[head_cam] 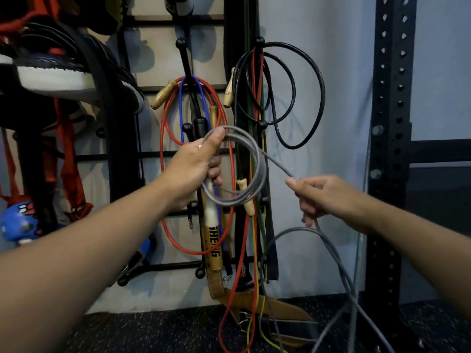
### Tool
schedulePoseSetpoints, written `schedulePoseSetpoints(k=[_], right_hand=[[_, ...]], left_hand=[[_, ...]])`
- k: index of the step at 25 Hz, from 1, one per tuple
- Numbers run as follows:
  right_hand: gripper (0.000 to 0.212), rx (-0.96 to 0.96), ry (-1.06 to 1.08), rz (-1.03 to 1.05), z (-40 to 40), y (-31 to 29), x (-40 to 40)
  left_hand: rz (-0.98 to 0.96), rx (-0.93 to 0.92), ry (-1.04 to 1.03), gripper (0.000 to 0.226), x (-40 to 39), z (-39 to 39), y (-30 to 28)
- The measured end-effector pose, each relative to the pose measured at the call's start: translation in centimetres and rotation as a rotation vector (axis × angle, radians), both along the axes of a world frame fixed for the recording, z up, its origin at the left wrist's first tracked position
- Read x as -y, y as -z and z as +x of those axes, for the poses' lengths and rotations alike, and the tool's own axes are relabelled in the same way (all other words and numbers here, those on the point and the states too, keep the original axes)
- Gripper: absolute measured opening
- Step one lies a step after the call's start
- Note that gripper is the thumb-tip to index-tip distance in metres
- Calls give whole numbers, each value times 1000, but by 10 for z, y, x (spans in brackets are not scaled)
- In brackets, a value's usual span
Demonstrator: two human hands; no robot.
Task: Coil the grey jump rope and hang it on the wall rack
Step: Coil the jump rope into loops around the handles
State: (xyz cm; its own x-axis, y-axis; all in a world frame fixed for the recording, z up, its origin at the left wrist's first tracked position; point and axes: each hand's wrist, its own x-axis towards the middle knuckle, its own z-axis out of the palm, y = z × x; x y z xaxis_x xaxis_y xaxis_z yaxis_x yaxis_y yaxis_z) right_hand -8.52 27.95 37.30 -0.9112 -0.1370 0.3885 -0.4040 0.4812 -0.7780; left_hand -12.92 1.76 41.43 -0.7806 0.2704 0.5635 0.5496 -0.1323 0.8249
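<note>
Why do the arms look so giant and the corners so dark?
Head view: the wide-angle lens stretches the near forearms and bends the edges; light falls on the wall behind the grey jump rope, leaving corners dim; left hand and right hand look slightly soft.

Grey jump rope (254,171); red rope (163,138), blue rope (181,110) and black cord (319,98) hang on the black wall rack (158,154).

Pale blue-grey wall (331,72) straight past my fingers, kinda dim in here. Black perforated steel upright (391,123) off to right of them. Dark speckled rubber floor (153,332) way below. Beige panel with black bars (158,59) up beyond my fingers, shoes on shelf (58,80) high to left.
</note>
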Motion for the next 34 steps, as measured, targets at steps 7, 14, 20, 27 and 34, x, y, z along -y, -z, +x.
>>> schedulePoseSetpoints(k=[7, 14, 20, 27, 34], right_hand=[[84, 70, -266, -471, -16, 37, 62], [32, 8, -350, -1075, -18, 19, 83], [23, -9, -278, -927, -18, 4, 96], [26, -97, -75, -54, -13, -31, 52], [31, -165, -96, 460, 4, -49, 57]], left_hand=[[800, 300, -113, 43, -61, 14, 1], [844, 500, -221, 61, -83, 16, 17], [536, 661, -280, 58, -90, 24, 17], [-89, -42, -609, 98, -35, 23, 28], [-1543, -1465, -834, 102, -50, 30, -22]])
